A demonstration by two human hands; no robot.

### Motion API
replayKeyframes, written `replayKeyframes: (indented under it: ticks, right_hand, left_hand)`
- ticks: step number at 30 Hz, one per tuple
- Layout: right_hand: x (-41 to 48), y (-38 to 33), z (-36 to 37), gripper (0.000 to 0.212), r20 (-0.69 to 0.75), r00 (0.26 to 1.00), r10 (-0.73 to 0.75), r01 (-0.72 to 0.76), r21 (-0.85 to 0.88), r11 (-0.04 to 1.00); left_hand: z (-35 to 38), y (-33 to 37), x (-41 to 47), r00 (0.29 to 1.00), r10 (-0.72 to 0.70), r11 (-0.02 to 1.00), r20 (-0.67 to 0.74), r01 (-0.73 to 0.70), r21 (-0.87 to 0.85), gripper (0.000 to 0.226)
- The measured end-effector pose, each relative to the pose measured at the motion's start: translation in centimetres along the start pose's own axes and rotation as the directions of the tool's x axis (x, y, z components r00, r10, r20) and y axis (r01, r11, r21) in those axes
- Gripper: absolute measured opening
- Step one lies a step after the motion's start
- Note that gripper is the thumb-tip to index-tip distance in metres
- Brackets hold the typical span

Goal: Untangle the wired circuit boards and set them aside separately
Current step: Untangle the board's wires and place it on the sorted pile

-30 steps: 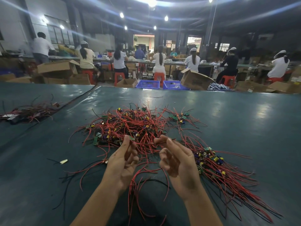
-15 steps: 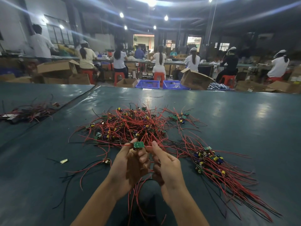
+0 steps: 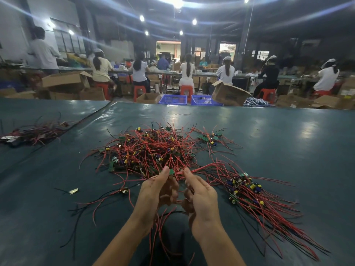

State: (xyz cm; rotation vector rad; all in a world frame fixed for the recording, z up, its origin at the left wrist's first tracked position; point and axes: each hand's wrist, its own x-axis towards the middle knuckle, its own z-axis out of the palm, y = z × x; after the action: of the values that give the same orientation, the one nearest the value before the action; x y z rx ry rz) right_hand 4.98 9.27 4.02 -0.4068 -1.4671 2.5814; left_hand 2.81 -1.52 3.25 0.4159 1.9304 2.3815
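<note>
A tangled heap of small green circuit boards with red and black wires (image 3: 151, 148) lies on the dark green table (image 3: 278, 135) ahead of me. My left hand (image 3: 156, 191) pinches one small green board (image 3: 171, 172) at its fingertips, just above the heap's near edge. My right hand (image 3: 199, 194) pinches red wires (image 3: 203, 167) that run off to the right. Loose wires hang down between my wrists. A separate row of boards with straight wires (image 3: 247, 191) lies to my right.
Another wire bundle (image 3: 32, 131) rests on the neighbouring table at far left. A single board (image 3: 124, 191) and a small pale scrap (image 3: 74, 191) lie left of my hands. Beyond the table edge sit cardboard boxes (image 3: 228, 94), blue crates (image 3: 172, 98) and seated workers.
My hands came together and lifted a green board out of the heap. They have since moved slightly forward, and the right fingers now pull red wires to the right.
</note>
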Motion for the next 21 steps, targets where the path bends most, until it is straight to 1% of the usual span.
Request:
replayKeyframes:
  ticks: [2,3,5,7,8,10,13,15,17,19,21]
  right_hand:
    - [0.2,0.3,0.1,0.026,0.000,0.999,-0.041,0.041,-0.017,0.999]
    - [0.0,0.3,0.3,0.027,0.003,0.998,-0.060,0.060,-0.030,0.998]
    - [-0.1,0.8,0.6,0.025,0.035,0.996,-0.082,0.084,-0.036,0.996]
    - [-0.5,1.0,1.0,0.023,0.050,0.996,-0.076,0.077,-0.014,0.997]
    - [-0.6,1.1,1.1,0.022,0.042,0.998,-0.042,0.041,0.022,0.999]
    - [-0.5,0.9,1.1,0.017,0.017,0.997,0.070,-0.071,0.104,0.992]
    - [-0.4,0.5,0.9,0.004,0.020,0.981,0.194,-0.194,0.171,0.966]
    - [0.0,0.1,0.7,0.006,0.037,0.975,0.221,-0.223,0.233,0.946]
    - [0.5,-0.6,0.1,0.003,0.020,0.972,0.235,-0.230,0.298,0.926]
    - [1.1,-1.5,-0.8,0.012,0.013,0.972,0.234,-0.224,0.348,0.911]
    - [1.6,-2.3,-1.7,0.015,0.017,0.974,0.226,-0.216,0.375,0.902]
  left_hand:
    - [0.1,-0.3,0.2,0.990,0.088,0.994,-0.108,-0.080,0.077,0.052]
    - [0.1,-0.5,0.3,0.983,0.132,0.986,-0.129,-0.116,0.123,0.052]
    - [0.1,-0.9,0.4,0.975,0.187,0.969,-0.124,-0.163,0.184,0.051]
    - [0.0,-1.2,0.5,0.965,0.233,0.952,-0.122,-0.201,0.231,0.044]
    - [-0.2,-1.3,0.5,0.954,0.274,0.929,-0.118,-0.231,0.288,0.039]
    - [-0.4,-1.5,0.5,0.926,0.371,0.845,-0.076,-0.303,0.440,0.034]
    - [-0.4,-1.9,0.2,0.891,0.453,0.743,-0.026,-0.361,0.564,0.036]
    - [-0.3,-2.0,0.1,0.877,0.480,0.709,-0.019,-0.376,0.597,0.036]
    - [-0.3,-2.1,0.1,0.863,0.505,0.691,-0.002,-0.402,0.601,0.037]
    - [-0.4,-2.0,0.0,0.849,0.527,0.676,0.033,-0.442,0.590,0.039]
    - [-0.4,-1.9,0.0,0.829,0.554,0.638,0.075,-0.480,0.602,0.040]
